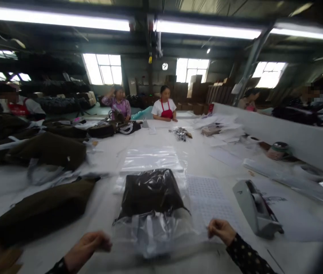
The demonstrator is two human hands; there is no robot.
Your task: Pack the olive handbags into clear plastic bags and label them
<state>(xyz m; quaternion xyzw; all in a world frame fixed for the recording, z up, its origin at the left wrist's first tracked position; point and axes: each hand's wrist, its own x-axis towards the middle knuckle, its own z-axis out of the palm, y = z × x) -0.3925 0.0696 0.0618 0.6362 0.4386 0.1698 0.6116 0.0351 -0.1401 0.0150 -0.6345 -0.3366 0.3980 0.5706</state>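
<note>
A dark olive folded item (151, 192) lies inside a clear plastic bag (150, 238) on the white table (101, 160). Just left of the bag's lower part is my left hand (89, 245), its fingers curled and blurred; what they hold, if anything, is too unclear to tell. On the bag's right side my right hand (221, 230) has its fingertips pinched together near the plastic edge. Behind the olive item lies a stack of clear plastic bags (152, 158). Printed label sheets (209, 198) lie to the right of the bag.
A grey tape dispenser (257, 209) stands on the right. Dark olive bags (47, 201) lie along the left. Another person's hand (2, 260) is at the lower left. Several people are around the table; one wears a red apron (167, 111). A low white partition (281, 133) runs along the right.
</note>
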